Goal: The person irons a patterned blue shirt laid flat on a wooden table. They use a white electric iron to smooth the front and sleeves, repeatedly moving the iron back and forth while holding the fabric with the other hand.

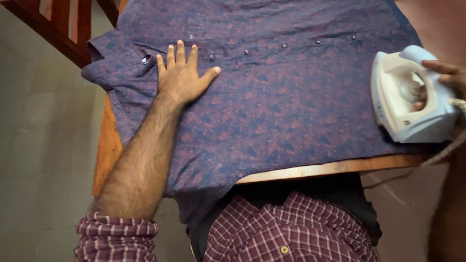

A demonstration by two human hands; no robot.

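Two hands at work over a wooden table (326, 168). Left hand (182, 76) flat and spread, palm down on a patterned blue-and-rust shirt (286, 98), fingers fanned near the collar end, thumb pointing toward the row of small buttons (283, 46). Right hand (459, 86) curled round the handle of a pale blue and white electric iron (407, 96), fingers wrapped through the handle gap, thumb over the top. Iron standing at the right table edge, on or just beside the shirt hem; whether soleplate touches cloth cannot tell. Coiled cord (458, 139) trailing off the table's front-right corner.

Shirt spread front-up across most of the table, one sleeve (112, 68) bunched and hanging off the left edge, lower part draping over the near edge toward the checked shirt (287, 238) worn by the person.

Handling, judged: cloth light, limp, thin, likely to slide and wrinkle on smooth wood, so flat palm pressure suits better than a pinch; hems or collar best for tugging taut. Iron rigid, fairly heavy, probably hot underneath, safe only at the handle; cord could snag. Wooden chair (60, 22) at top left, tiled floor (26, 138) below.
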